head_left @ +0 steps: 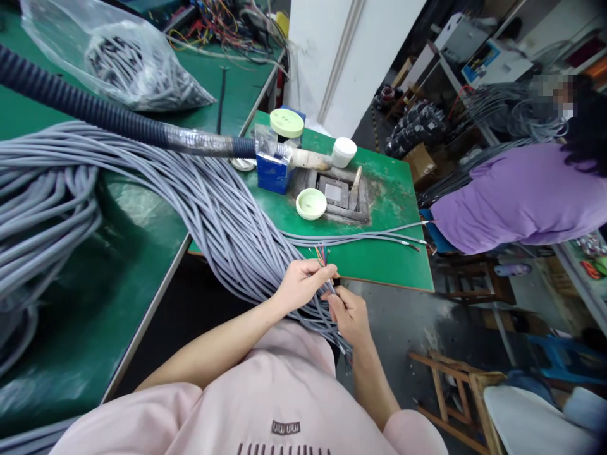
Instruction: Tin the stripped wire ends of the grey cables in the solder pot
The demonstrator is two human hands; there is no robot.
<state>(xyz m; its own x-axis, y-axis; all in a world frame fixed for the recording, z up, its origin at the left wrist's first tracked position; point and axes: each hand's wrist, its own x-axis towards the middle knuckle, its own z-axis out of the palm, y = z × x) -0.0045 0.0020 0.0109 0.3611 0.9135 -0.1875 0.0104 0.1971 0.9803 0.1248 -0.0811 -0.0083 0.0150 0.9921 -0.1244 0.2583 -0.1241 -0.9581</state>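
Observation:
A thick bundle of grey sheathed cables [208, 202] runs diagonally across the green bench top and down to my hands. My left hand [303, 284] pinches a small spray of thin coloured wires [321, 254] poking out of a cable end. Just below it, my right hand [348, 313] closes around grey cable ends near those wires, and its fingertips partly hide them. A few loose grey cables [360, 237] lie on the green mat [379, 265] to the right, their stripped tips pointing right.
A black corrugated hose [71, 101] crosses above the bundle to a blue box [272, 174]. Nearby are pale green lids, a white jar and a metal fixture. A bag of cable [123, 63] lies back left. A person in a purple shirt [516, 202] stands right; a wooden stool [455, 392] stands lower right.

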